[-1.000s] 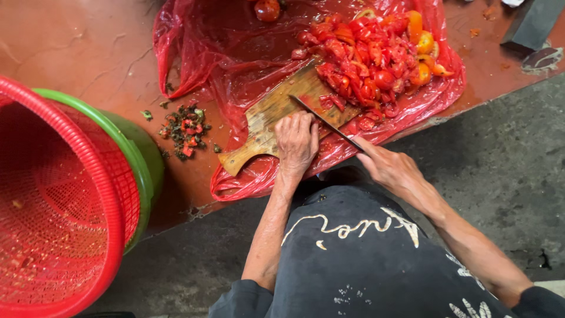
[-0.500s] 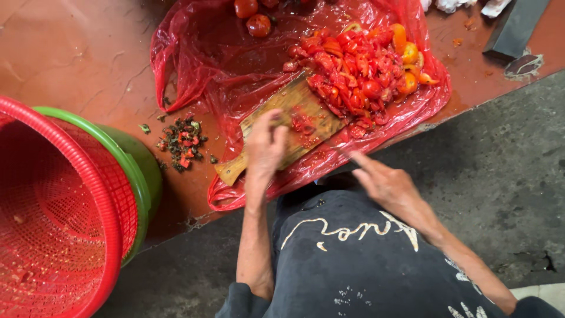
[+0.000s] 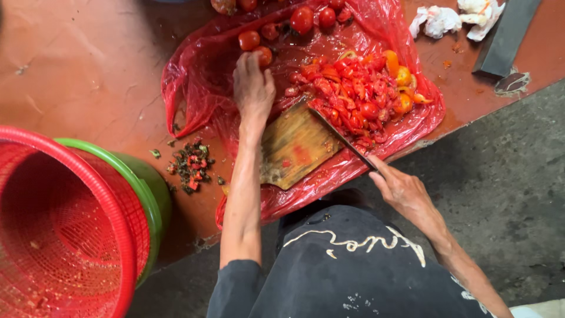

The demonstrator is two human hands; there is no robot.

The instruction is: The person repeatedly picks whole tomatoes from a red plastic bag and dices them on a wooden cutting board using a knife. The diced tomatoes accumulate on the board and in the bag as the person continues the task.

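Now the left hand (image 3: 253,85) is stretched far forward, and its grip is closed around a whole tomato (image 3: 263,56) at the far part of the red plastic sheet (image 3: 194,88). Half a second ago this hand was lying on the cutting board (image 3: 294,147); now the board is bare and sits just behind the wrist, nearer to the person. More whole tomatoes (image 3: 302,19) lie just beyond the grip, a little to its right. The right hand (image 3: 403,191) holds the knife (image 3: 341,135) with the grip clamped on the handle. The blade reaches from this grip forward and to the left, along the right edge of the board, touching the pile of chopped tomatoes (image 3: 359,94). Earlier the knife was not visible on the board. Well to the left of both hands stand a red basket (image 3: 70,235) and a green bucket (image 3: 147,188), with a small heap of scraps (image 3: 191,166) on the worktop (image 3: 88,70) between.
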